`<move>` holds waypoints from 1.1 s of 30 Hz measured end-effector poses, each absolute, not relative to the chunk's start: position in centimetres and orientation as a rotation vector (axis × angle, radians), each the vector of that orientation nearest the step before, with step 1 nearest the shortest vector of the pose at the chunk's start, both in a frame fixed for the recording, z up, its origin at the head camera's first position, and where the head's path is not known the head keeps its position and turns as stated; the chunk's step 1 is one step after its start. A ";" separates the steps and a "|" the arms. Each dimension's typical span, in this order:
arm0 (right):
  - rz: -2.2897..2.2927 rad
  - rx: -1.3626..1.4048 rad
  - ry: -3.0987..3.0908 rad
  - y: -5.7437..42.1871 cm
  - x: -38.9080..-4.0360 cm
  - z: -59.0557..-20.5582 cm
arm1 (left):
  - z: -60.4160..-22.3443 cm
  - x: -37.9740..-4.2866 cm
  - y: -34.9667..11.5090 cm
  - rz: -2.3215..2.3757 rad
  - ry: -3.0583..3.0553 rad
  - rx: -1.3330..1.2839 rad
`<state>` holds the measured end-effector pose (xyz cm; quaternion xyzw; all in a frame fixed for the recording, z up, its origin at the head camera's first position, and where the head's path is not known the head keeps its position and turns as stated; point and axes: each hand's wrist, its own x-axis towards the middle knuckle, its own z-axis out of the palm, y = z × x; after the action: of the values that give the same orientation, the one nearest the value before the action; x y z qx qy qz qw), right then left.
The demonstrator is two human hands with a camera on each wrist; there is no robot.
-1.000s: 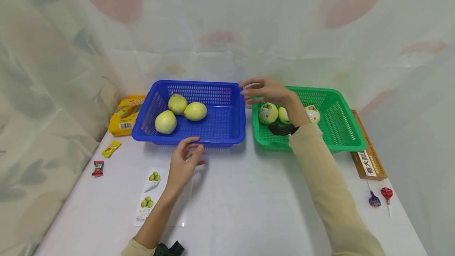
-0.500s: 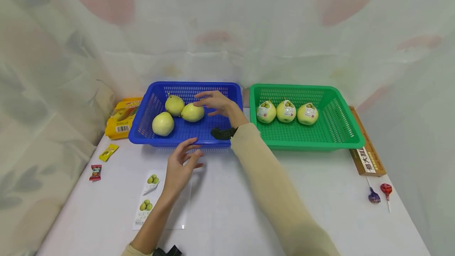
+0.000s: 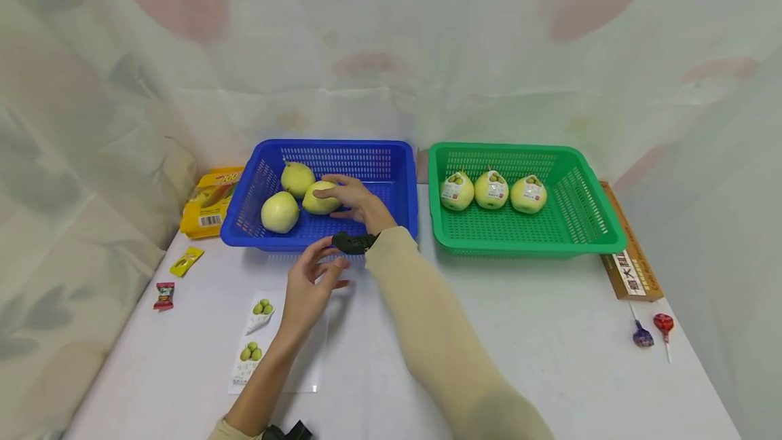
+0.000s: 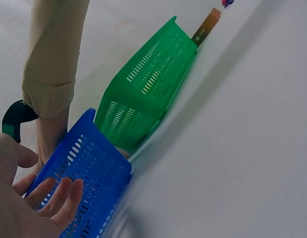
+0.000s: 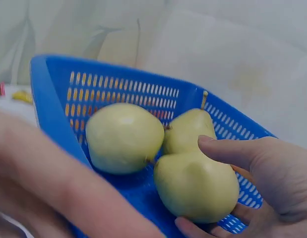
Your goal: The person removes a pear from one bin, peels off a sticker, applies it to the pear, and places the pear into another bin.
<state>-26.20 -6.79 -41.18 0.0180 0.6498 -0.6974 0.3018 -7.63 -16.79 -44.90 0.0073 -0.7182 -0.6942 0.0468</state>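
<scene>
In the head view, my right hand [image 3: 359, 204] reaches into the blue basket [image 3: 391, 223] and grips a pale yellow-green pear [image 3: 319, 201]. The right wrist view shows the thumb [image 5: 232, 148] over the top of this pear [image 5: 195, 186] and the fingers beneath it. Two other pears, one rear [image 3: 298, 180] and one at the left [image 3: 280, 212], sit beside it, without labels. My left hand [image 3: 310, 290] hovers at the basket's front rim, fingers loosely curved and holding nothing. In the left wrist view, its fingers [image 4: 69, 203] overlap the basket's front wall.
To the right, a green basket [image 3: 501, 240] holds three labelled pears [image 3: 491, 190]. A sheet of pear labels [image 3: 252, 352] lies below my left hand. Candies [image 3: 186, 261] and a yellow bag [image 3: 210, 206] are at left; a brown box [image 3: 635, 270] and lollipops [image 3: 663, 323] at right.
My right hand has moved left from between the baskets into the blue one, come down and taken hold of a pear. The left hand has stayed nearly still.
</scene>
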 end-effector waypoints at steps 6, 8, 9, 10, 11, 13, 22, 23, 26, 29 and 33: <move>-1.862 0.107 1.762 -7.5 -25.6 -41.4 | -45.0 -7.6 -16.8 -2.118 -2.208 0.039; -1.841 0.125 1.801 -7.6 -25.3 -41.3 | -45.0 -7.6 -16.8 -2.116 -2.208 0.032; -1.828 0.128 1.821 -7.6 -25.2 -41.3 | -45.0 -7.6 -16.8 -2.116 -2.208 0.029; -1.816 0.132 1.835 -7.5 -25.1 -41.3 | -45.0 -7.6 -16.9 -2.115 -2.208 0.027; -1.802 0.128 1.848 -7.4 -25.1 -41.3 | -45.0 -7.6 -16.9 -2.112 -2.209 0.025; -1.771 0.111 1.858 -7.1 -25.1 -41.2 | -45.0 -7.6 -16.9 -2.106 -2.214 0.022; -1.519 -0.112 1.817 -6.0 -26.0 -41.2 | -44.9 -7.6 -17.0 -2.097 -2.238 -0.011; -1.499 -0.116 1.807 -5.9 -26.0 -41.2 | -44.9 -7.6 -17.0 -2.099 -2.238 -0.013; -1.455 -0.127 1.798 -5.6 -25.9 -41.0 | -44.8 -7.5 -17.1 -2.108 -2.231 -0.024; -1.439 -0.141 1.811 -5.5 -25.8 -40.6 | -44.8 -7.5 -17.1 -2.102 -2.238 -0.030; -1.453 -0.166 1.802 -5.1 -25.8 -39.7 | -44.8 -7.5 -17.2 -2.098 -2.245 -0.028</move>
<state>-25.76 -5.10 -39.73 -0.0656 0.7120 -0.5741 0.3990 -7.45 -17.17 -44.75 -0.0092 -0.7302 -0.6823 0.0345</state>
